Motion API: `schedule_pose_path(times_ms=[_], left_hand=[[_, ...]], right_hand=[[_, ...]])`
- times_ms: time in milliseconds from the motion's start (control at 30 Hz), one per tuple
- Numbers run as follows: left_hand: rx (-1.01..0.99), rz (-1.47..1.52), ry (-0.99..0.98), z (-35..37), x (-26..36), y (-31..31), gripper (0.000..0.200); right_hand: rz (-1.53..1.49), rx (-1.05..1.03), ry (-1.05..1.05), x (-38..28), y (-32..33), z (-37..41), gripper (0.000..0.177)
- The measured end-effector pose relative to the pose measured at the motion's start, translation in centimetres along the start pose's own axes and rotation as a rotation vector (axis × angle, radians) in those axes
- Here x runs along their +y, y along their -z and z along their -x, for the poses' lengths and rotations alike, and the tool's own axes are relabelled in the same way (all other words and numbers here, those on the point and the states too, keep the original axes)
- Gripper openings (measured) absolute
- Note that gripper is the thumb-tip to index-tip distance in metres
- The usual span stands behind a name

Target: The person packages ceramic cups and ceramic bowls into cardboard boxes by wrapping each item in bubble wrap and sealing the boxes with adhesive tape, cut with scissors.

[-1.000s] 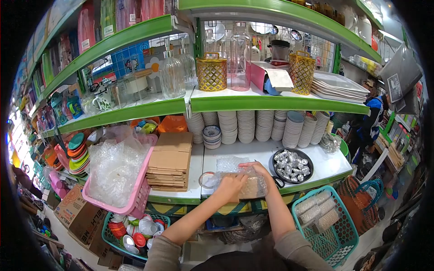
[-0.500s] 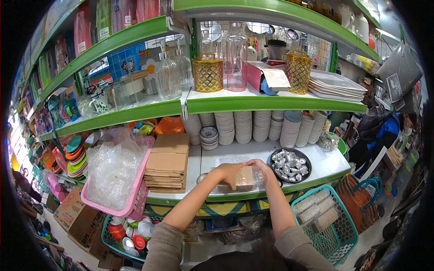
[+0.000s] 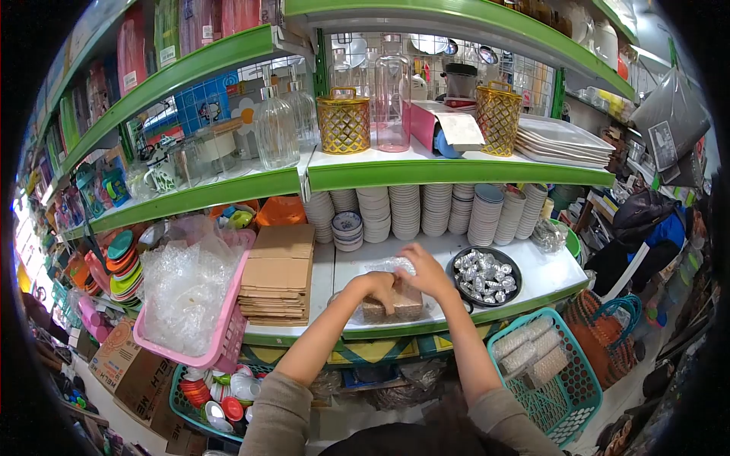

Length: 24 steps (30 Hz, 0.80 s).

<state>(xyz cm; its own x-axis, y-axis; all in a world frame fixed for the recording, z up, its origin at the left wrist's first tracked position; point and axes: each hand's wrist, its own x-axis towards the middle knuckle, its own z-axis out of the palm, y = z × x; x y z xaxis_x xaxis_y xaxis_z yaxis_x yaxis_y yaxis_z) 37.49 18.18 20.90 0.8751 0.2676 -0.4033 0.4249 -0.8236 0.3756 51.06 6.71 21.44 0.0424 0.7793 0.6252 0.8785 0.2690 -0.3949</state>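
A small brown cardboard box [image 3: 401, 305] lies on the white shelf in front of me, partly covered in clear bubble wrap [image 3: 395, 264]. My left hand [image 3: 375, 286] grips the box from its left side and top, fingers curled over it. Behind and to the right, my right hand [image 3: 426, 272] has its fingers bent onto the bubble wrap at the back of the box. The fingertips are partly hidden by the wrap. Right of my hands, a round black pan [image 3: 519, 286] holds several small silver foil-like pieces [image 3: 485, 275].
Flattened cardboard boxes [image 3: 275, 262] are stacked at left, beside a pink basket [image 3: 228, 334] full of bubble wrap. Stacked white bowls [image 3: 405, 213] line the back. A teal basket [image 3: 566, 380] with bubble-wrapped packs stands at lower right. A green-edged shelf [image 3: 456, 173] hangs above.
My right hand has moved left and away from me, from the box's right end to the wrap behind it. The box now rests slightly left and lower, with my left hand still on it.
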Motion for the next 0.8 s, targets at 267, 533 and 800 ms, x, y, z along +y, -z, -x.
schedule_pose_path(times_ms=[267, 533, 800], left_hand=[[0.09, -0.01, -0.027, 1.2, 0.8, 0.3, 0.106], [0.278, 0.091, -0.138, 1.7, 0.1, -1.1, 0.102], [0.641, 0.031, -0.259, 4.5, -1.9, -4.8, 0.099]], right_hand=[[-0.26, -0.183, -0.228, 0.7, -2.4, 3.9, 0.07], [-0.537, -0.151, -0.219, 1.4, -2.1, 6.1, 0.08], [-0.556, -0.17, -0.238, 0.8, -1.6, 6.8, 0.081]])
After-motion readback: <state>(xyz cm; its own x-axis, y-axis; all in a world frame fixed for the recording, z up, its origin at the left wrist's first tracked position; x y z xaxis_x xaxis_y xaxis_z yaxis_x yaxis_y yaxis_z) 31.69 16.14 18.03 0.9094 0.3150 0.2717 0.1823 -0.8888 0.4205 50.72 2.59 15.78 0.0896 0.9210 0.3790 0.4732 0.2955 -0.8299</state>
